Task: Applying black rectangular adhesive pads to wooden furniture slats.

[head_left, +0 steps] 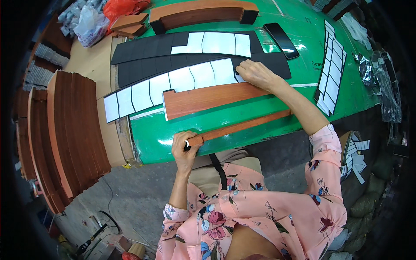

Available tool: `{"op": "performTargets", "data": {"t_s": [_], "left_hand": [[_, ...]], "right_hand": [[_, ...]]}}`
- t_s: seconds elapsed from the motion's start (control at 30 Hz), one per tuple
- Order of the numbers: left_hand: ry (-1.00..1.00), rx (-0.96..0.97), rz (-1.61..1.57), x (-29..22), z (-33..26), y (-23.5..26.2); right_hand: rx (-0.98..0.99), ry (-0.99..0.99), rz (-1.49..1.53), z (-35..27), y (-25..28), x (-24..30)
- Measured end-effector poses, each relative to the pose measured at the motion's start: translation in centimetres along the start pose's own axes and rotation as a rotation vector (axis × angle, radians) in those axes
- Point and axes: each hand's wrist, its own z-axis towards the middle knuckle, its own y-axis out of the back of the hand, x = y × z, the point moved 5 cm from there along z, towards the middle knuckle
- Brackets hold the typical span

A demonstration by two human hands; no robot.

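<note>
My left hand (184, 149) is closed round the left end of a narrow wooden piece (242, 125) standing on edge along the table's near side. A small black bit with a white face shows between its fingers. My right hand (256, 73) is closed, its fingertips pinching the right end of a strip of black pads with white backing (190, 78). Below that hand lies a flat, reddish-brown curved board (208, 99), with a black pad at its left corner. Behind are dark foam sheets (147, 50) and another white-backed strip (221, 43).
A black phone (281, 41) lies on the green table (303, 65). Another curved wooden piece (203, 15) stands at the back. Stacked boards (78, 125) rise at the left. White-backed pads (333, 65) lie at the right, above a bin (349, 151) of white scraps.
</note>
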Motion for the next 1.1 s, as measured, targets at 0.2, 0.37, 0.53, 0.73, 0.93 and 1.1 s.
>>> {"op": "performTargets", "data": {"t_s": [0.2,0.37,0.53,0.73,0.93,1.1], "left_hand": [[0.003,0.007,-0.003,-0.3,0.2,-0.1],[0.029,-0.007,0.022,0.1,0.2,0.4],[-0.009,-0.016,0.009,-0.3,0.7,0.2],[-0.003,0.015,-0.179,-0.9,0.7,1.3],[0.021,0.009,-0.272,-0.6,0.6,1.7],[0.02,-0.017,-0.318,0.0,0.5,1.6]], "right_hand": [[-0.073,-0.099,0.191,-0.2,-0.3,-2.3],[-0.18,-0.746,1.152,-1.1,0.8,-1.8],[-0.117,-0.719,1.606,-3.6,3.1,7.3],[-0.106,-0.714,1.792,-3.2,3.7,15.1],[-0.281,-0.461,0.988,-1.2,5.5,18.4],[-0.394,-0.38,0.592,-0.7,6.0,20.0]]}}
